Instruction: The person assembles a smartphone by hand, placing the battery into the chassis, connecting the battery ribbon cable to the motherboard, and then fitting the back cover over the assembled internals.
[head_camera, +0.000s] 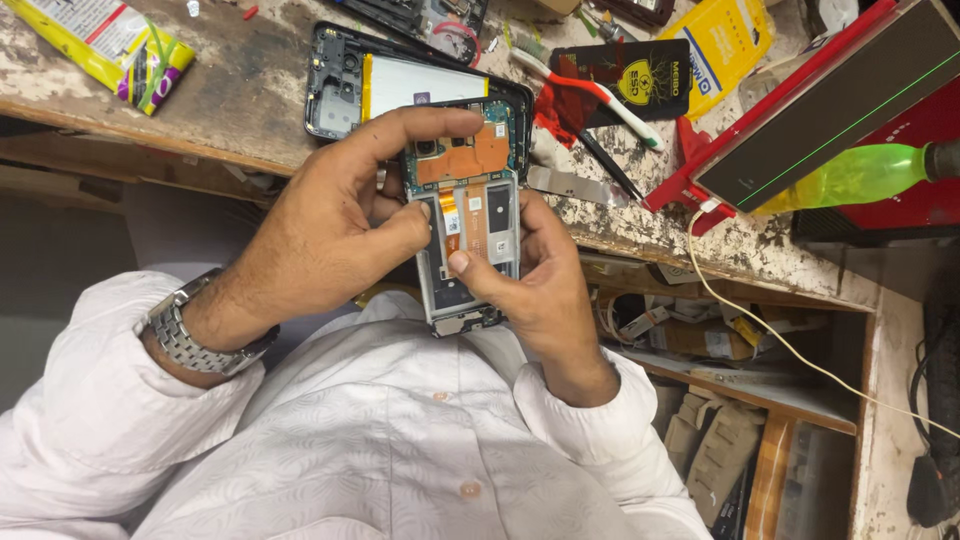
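An opened phone (468, 215) with its back off is held upright over my lap; it shows a copper-coloured board cover on top and orange flex cables in an empty battery bay. My left hand (330, 225), with a metal watch on the wrist, grips the phone's left side, forefinger curled over its top edge. My right hand (530, 280) holds the phone's right side from below, and its thumb presses on the middle of the frame by the flex cable. Both sleeves are white.
A worn workbench (250, 90) lies ahead with another opened phone and its white battery (420, 80), a toothbrush (590, 95), a metal pry blade (575, 185), a red heating plate (830, 110), a green bottle (850, 175) and a yellow packet (110, 45). A shelf of clutter (720, 340) sits at right.
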